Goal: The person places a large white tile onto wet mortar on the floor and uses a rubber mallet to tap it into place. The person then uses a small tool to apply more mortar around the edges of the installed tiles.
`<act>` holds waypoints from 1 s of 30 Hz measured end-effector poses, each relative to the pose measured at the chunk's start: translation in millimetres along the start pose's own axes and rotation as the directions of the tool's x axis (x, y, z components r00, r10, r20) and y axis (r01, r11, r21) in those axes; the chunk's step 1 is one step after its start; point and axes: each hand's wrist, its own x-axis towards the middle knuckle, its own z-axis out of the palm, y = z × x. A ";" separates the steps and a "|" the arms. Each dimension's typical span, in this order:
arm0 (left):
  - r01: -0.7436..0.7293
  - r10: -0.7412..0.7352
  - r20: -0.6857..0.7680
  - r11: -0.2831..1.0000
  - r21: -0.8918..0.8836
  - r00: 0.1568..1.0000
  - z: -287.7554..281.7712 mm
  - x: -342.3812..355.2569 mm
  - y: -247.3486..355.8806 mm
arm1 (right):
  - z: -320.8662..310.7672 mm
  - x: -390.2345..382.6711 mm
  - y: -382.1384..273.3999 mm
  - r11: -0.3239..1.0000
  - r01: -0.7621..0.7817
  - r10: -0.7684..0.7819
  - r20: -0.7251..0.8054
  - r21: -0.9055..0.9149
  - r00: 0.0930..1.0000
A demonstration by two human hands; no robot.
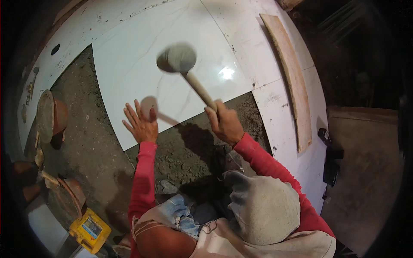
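A rubber mallet (180,57) with a grey head and a pale wooden handle is in my right hand (226,124), its fingers wrapped round the handle's lower end. The mallet head is raised over a large glossy white floor tile (129,56), and a shadow of it falls beside my left hand (143,125). That hand lies flat with fingers spread on the tile's near left corner. Along the tile's near edge, rough wet-looking grey mortar (176,150) shows between the tile and my legs.
A long narrow board (290,81) lies on the laid tiles to the right. Left, on bare grey ground, stand a bucket (59,115) and another tilted container (75,193), near a yellow box (91,231). A brown sheet (365,172) lies at far right, beside small black objects (330,172).
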 end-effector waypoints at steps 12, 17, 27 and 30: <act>-0.096 0.095 -0.009 0.987 -0.127 0.995 -5.8 -1.0 16.7 | -0.6 -12.9 -8.8 0.987 0.109 -0.086 -0.175 0.121 0.981; -0.096 0.100 0.014 0.981 -0.168 0.995 -4.6 -3.5 25.6 | 23.2 -39.7 65.5 0.975 0.174 -0.160 -0.103 0.137 0.982; -0.086 0.092 0.038 0.987 -0.135 0.995 -1.0 -2.0 24.3 | 25.3 -37.6 71.3 0.995 0.038 -0.037 -0.005 0.089 0.999; -0.062 0.064 0.011 0.992 -0.110 0.998 -1.1 0.9 15.5 | 12.8 -19.7 26.1 0.993 -0.058 0.064 0.062 -0.105 0.996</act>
